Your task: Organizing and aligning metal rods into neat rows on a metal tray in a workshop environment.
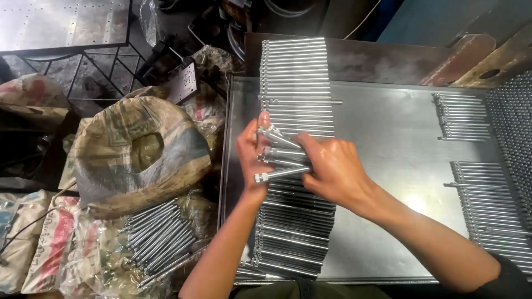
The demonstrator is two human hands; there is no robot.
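Steel headed pins sit gripped between left hand and right hand; best kept parallel, heads flush with the long silver row of laid pins on the grey metal worktop.

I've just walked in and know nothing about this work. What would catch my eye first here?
First, the long row of shiny metal rods laid side by side down the left of the steel tray. At its middle, the left hand and right hand together grip a few loose rods, lifted askew above the row. Left of the tray, an open sack sits above another bundle of rods.
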